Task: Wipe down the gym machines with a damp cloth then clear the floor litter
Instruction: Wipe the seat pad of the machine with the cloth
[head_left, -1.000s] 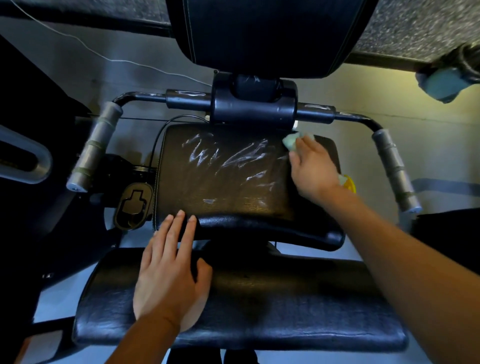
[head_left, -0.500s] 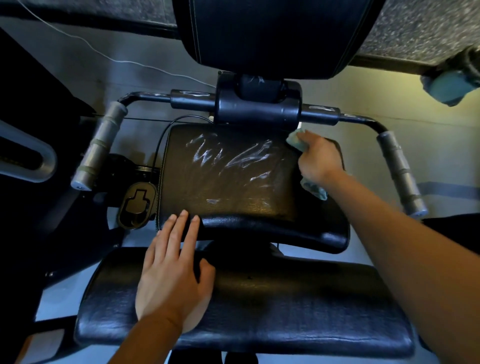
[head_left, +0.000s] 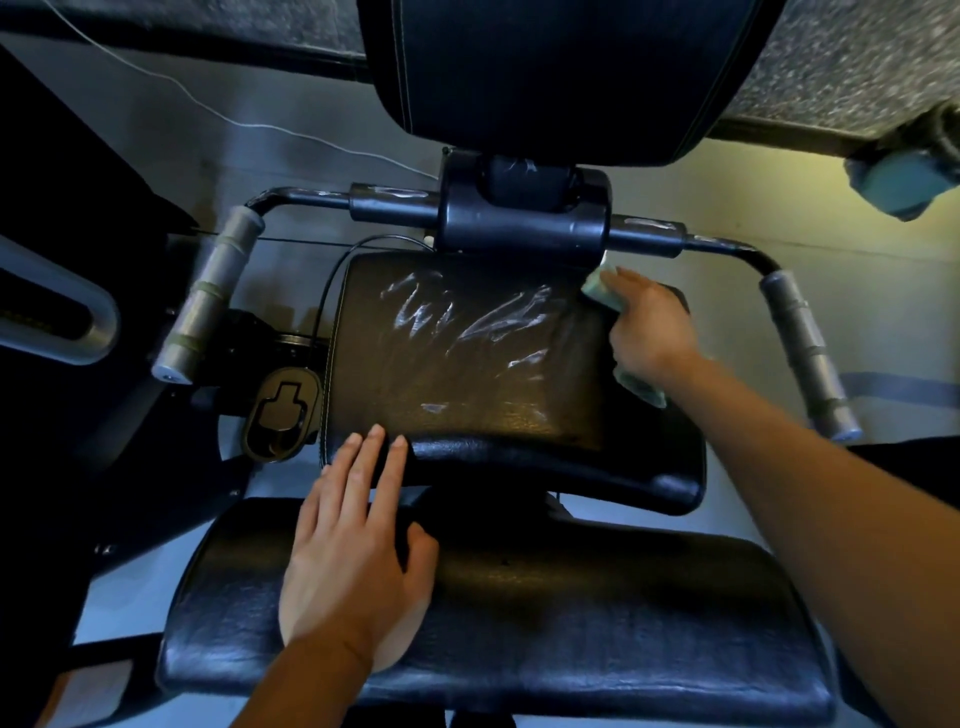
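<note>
Now the right hand (head_left: 652, 327), gripping the damp cloth (head_left: 602, 286), is reaching the middle pad's (head_left: 467, 364) far right corner, finishing it, while the flat left hand (head_left: 353, 551) is bracing the near pad (head_left: 597, 623).

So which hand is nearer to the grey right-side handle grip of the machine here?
Right. The right hand holds the cloth at the middle pad's upper right corner, just beside the right handle grip. The left hand rests flat across the pads' near left.
</note>
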